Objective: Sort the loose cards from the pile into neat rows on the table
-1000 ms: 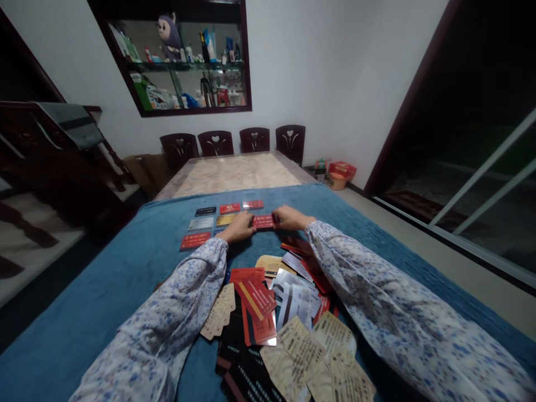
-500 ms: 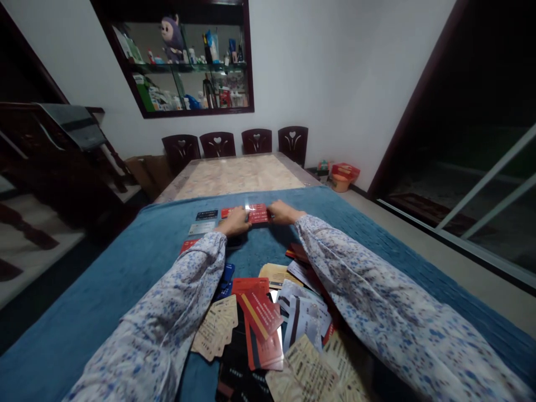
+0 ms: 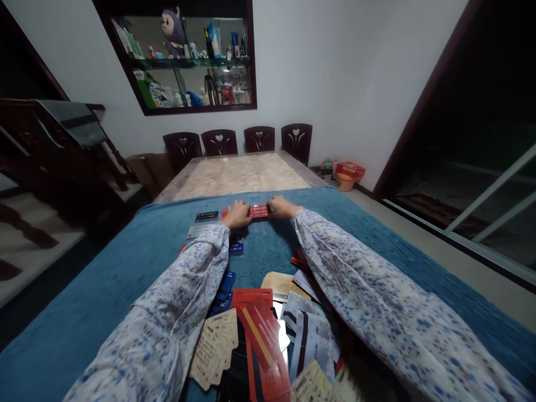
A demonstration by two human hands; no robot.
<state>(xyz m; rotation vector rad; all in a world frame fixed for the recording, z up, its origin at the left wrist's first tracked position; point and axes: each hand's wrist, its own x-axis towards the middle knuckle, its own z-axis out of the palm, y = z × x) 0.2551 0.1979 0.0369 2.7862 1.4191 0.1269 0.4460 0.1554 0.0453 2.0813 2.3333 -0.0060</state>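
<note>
A red card [image 3: 259, 211] is pinched by its two side edges at the far part of the blue cloth. My left hand [image 3: 238, 215] grips its left edge, and my right hand [image 3: 282, 207] has the right edge, fingers closed. Just left of my left hand, part of another red card [image 3: 225, 213] shows. A black card [image 3: 206, 216] and a pale card [image 3: 200, 230] lie farther left, while a blue card [image 3: 237, 246] sits partly under my left wrist. Between my forearms is a loose pile with red cards [image 3: 262, 329], beige cards [image 3: 215, 346] and silver-white cards [image 3: 312, 340].
A blue cloth [image 3: 113, 296] covers the near part of the table; its bare stone-look top [image 3: 247, 173] shows beyond. Several dark chairs [image 3: 259, 139] stand at the far end. My sleeves hide some cards at both sides of the pile.
The red card between my hands has come down flatter toward the cloth. My left forearm shifted slightly, showing more of the blue card. The view has moved a little.
</note>
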